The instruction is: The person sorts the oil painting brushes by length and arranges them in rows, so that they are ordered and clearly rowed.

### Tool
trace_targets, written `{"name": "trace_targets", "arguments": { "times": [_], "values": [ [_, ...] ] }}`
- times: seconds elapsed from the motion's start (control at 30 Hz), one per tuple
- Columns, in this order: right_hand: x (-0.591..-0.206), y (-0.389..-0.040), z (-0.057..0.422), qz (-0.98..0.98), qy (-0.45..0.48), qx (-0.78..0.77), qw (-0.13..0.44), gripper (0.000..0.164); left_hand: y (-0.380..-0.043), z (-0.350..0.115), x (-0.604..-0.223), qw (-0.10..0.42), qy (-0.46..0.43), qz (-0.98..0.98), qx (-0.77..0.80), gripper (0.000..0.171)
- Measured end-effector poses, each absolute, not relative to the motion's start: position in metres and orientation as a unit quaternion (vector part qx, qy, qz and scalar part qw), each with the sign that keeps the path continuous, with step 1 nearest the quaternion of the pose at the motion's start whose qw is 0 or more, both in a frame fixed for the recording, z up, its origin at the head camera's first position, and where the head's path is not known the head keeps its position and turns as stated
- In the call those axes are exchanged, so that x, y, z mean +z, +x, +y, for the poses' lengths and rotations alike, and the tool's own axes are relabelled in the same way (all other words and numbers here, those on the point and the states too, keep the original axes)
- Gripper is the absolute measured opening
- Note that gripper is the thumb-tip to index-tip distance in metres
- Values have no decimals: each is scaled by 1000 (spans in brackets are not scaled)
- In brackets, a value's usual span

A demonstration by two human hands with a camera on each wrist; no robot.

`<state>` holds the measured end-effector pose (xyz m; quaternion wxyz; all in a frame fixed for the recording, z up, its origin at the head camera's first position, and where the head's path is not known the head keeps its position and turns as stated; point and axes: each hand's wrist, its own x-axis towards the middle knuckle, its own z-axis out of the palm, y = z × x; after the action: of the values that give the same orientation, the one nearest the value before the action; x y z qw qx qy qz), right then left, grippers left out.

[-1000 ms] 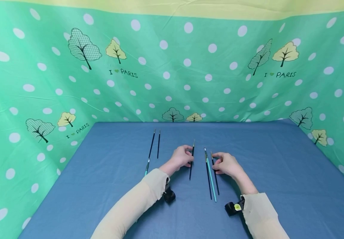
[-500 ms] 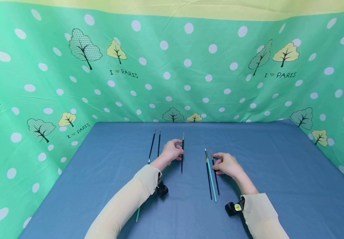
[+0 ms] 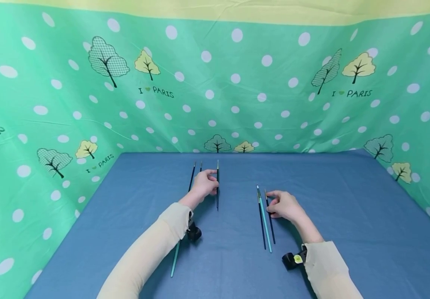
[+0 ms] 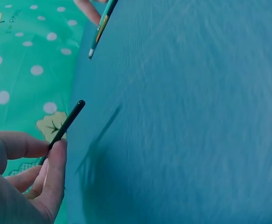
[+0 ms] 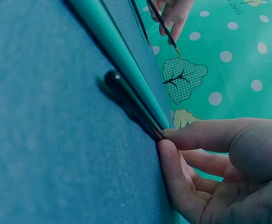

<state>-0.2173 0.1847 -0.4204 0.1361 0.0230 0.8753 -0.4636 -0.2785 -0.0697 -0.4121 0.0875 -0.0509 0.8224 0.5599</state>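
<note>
My left hand (image 3: 204,184) pinches a thin black paintbrush (image 3: 217,197) between thumb and fingers, bristles pointing away. In the left wrist view that black paintbrush (image 4: 71,119) is off the table, its shadow lying apart from it. On the right, my right hand (image 3: 285,205) pinches another black paintbrush (image 3: 271,226) near its bristle end. The right wrist view has this black paintbrush (image 5: 129,100) lying along the cloth, close beside a teal paintbrush (image 5: 126,63). One more black paintbrush (image 3: 262,228) lies on the teal one's left side.
Left of my left hand, two black paintbrushes lie on the blue cloth (image 3: 233,265), one (image 3: 191,179) farther left, the other (image 3: 201,166) partly behind the hand. A second teal paintbrush (image 3: 175,261) is partly under my left forearm. A green dotted curtain (image 3: 185,124) hangs behind the table.
My left hand has carried its black paintbrush leftward and farther back, toward the two black paintbrushes there. The right hand and the paintbrushes beside it have stayed in place.
</note>
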Motion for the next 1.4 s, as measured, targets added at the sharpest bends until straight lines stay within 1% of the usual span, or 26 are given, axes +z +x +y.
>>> {"name": "trace_targets", "arguments": {
  "times": [0.6, 0.97, 1.4],
  "values": [
    [-421, -219, 184, 875, 27, -464, 134, 52, -294, -92, -412, 59, -63, 847, 524, 43],
    [-422, -218, 185, 874, 25, -468, 132, 52, -304, -100, -415, 26, -69, 867, 493, 42],
    [-420, -217, 186, 874, 22, -467, 134, 52, -307, -98, -418, 25, -73, 896, 438, 38]
  ]
}}
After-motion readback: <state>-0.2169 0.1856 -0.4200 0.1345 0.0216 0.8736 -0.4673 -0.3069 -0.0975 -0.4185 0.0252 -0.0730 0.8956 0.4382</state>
